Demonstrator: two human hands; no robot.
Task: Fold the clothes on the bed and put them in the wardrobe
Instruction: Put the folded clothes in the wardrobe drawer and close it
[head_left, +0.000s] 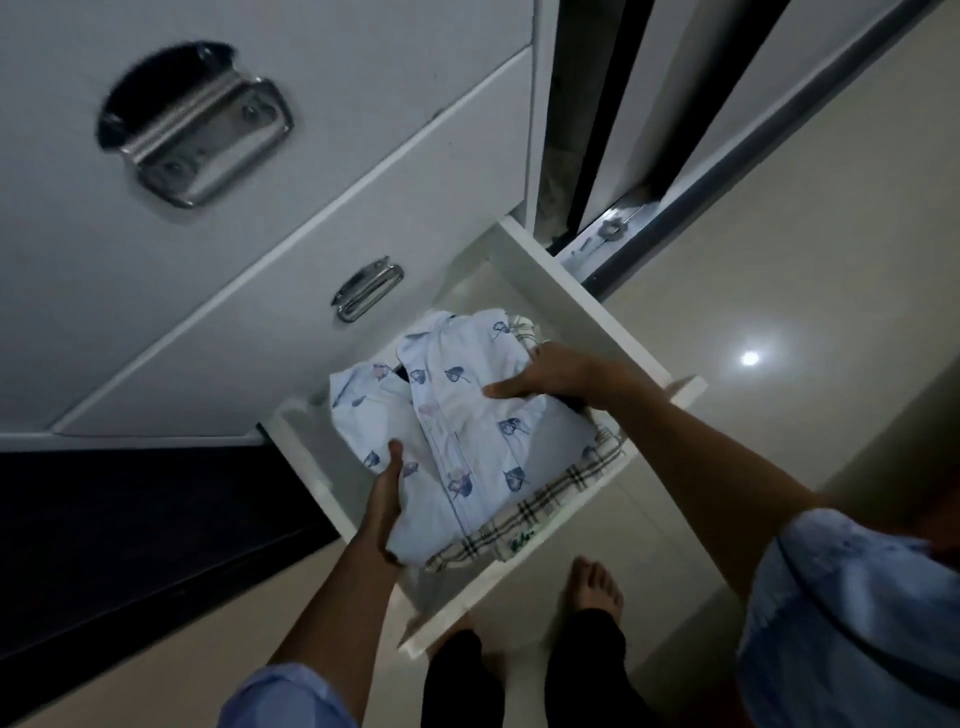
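Open drawer at the foot of the wardrobe, contents in place.
Folded shirt in the drawer, lying on a checked cloth. Left hand at the shirt's left edge, right hand on its right side. Two closed drawers above, each with a handle. Bare feet on the floor before the drawer front; sliding-door track to the right.

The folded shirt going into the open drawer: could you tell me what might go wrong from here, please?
1. The leaf-print shirt is held only at its edges by the left hand and right hand; letting go unevenly might undo the fold.
2. It sits piled on the checked cloth, so it may catch when the drawer closes.
3. A bare foot stands beside the drawer front and could get bumped.
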